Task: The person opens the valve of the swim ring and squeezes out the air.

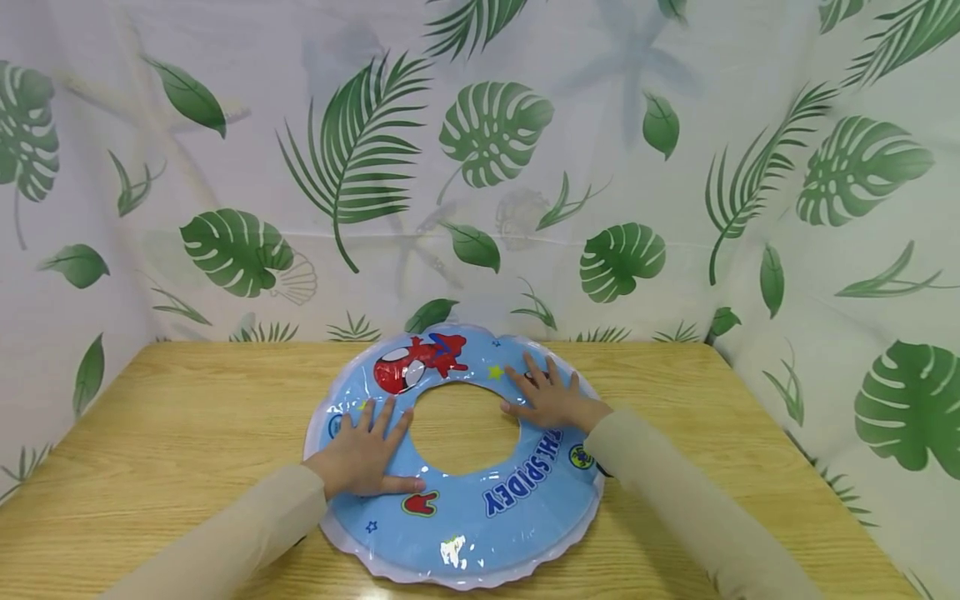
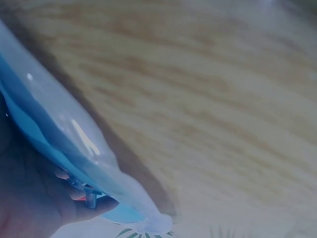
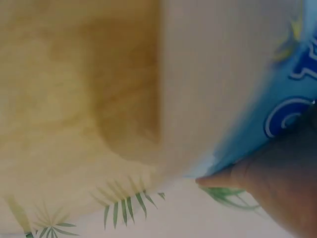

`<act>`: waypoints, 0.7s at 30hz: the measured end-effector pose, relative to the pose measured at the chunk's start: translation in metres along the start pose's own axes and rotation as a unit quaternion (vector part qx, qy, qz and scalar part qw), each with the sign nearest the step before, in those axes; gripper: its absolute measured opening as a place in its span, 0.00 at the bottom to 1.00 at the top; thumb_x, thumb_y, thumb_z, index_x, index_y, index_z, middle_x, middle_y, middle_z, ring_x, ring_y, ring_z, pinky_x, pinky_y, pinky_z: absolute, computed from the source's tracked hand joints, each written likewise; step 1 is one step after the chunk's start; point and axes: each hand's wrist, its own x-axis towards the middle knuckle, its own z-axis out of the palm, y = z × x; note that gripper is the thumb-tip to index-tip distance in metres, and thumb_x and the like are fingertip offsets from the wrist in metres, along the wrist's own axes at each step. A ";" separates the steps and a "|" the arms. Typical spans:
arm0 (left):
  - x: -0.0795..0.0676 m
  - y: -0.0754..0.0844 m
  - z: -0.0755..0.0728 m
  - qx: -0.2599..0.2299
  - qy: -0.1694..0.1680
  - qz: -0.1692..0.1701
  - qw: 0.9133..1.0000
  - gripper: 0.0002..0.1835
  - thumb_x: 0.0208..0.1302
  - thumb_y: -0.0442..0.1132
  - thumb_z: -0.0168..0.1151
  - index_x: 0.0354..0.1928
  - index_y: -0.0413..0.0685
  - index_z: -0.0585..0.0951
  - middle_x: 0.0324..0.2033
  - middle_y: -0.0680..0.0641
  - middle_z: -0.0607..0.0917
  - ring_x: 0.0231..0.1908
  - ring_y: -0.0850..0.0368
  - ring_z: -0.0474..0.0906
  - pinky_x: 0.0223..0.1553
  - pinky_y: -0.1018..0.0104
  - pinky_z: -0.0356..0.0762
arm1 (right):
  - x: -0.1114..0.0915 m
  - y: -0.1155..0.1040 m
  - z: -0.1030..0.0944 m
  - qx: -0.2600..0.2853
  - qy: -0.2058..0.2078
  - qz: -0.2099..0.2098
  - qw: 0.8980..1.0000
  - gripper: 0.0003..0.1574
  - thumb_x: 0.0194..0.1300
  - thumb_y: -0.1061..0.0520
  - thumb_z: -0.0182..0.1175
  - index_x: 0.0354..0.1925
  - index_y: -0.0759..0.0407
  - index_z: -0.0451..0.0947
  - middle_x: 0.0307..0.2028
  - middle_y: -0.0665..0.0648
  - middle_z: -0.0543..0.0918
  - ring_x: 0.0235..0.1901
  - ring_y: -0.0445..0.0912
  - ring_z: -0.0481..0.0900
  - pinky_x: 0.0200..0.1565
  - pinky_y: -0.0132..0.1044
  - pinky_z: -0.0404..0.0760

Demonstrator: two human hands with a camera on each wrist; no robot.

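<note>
An inflated blue swim ring (image 1: pixel 465 533) with a pale wavy rim lies flat on the wooden table. It carries a red cartoon figure at the back and the lettering "THE SPIDEY" at the front right. My left hand (image 1: pixel 358 458) rests on the ring's left side, fingers spread and straight, thumb towards the red hand print. On the right side of the ring, my right hand (image 1: pixel 555 402) lies with its fingers spread too. In the left wrist view, a clear valve (image 2: pixel 90 198) stands up beside the left hand's fingers. The right wrist view shows the ring's pale rim close up.
The wooden table (image 1: pixel 187 417) extends to both sides of the ring and shows through its centre hole. Behind it and along the sides hangs a white cloth (image 1: pixel 525 275) printed with green leaves, meeting the table's back edge.
</note>
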 end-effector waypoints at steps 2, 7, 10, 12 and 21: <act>0.000 0.000 0.000 0.006 0.001 0.002 1.000 0.56 0.48 0.79 0.43 0.71 0.48 0.49 0.69 0.36 0.50 0.67 0.30 0.46 0.58 0.31 0.53 | -0.001 0.001 0.005 0.004 0.003 0.002 1.000 0.44 0.66 0.30 0.36 0.72 0.44 0.36 0.72 0.59 0.32 0.69 0.66 0.29 0.59 0.72 0.35; 0.000 0.000 0.001 0.008 -0.003 0.005 1.000 0.56 0.48 0.78 0.43 0.71 0.48 0.49 0.69 0.36 0.50 0.66 0.30 0.47 0.58 0.32 0.54 | -0.001 0.003 0.014 0.029 -0.009 0.003 1.000 0.44 0.66 0.30 0.33 0.72 0.42 0.33 0.72 0.57 0.29 0.68 0.65 0.27 0.59 0.72 0.31; 0.001 0.000 0.001 0.006 -0.005 0.007 1.000 0.56 0.48 0.78 0.43 0.71 0.48 0.49 0.69 0.35 0.50 0.66 0.29 0.46 0.58 0.31 0.54 | -0.001 0.004 0.017 0.036 -0.014 0.004 0.999 0.42 0.67 0.31 0.32 0.71 0.42 0.33 0.72 0.56 0.29 0.69 0.64 0.26 0.59 0.71 0.29; 0.001 0.000 0.000 0.011 -0.006 0.006 1.000 0.56 0.48 0.79 0.42 0.71 0.48 0.49 0.70 0.36 0.49 0.67 0.30 0.46 0.58 0.32 0.53 | 0.000 0.004 0.018 0.038 -0.013 0.005 0.999 0.42 0.67 0.31 0.32 0.71 0.41 0.33 0.72 0.56 0.30 0.69 0.63 0.26 0.59 0.71 0.28; -0.001 0.002 -0.004 0.038 0.034 0.032 0.998 0.56 0.47 0.78 0.45 0.70 0.47 0.53 0.69 0.35 0.50 0.66 0.28 0.47 0.59 0.31 0.50 | 0.002 0.004 0.021 0.030 -0.008 0.009 0.999 0.41 0.67 0.30 0.30 0.71 0.40 0.33 0.72 0.55 0.31 0.69 0.62 0.26 0.59 0.70 0.29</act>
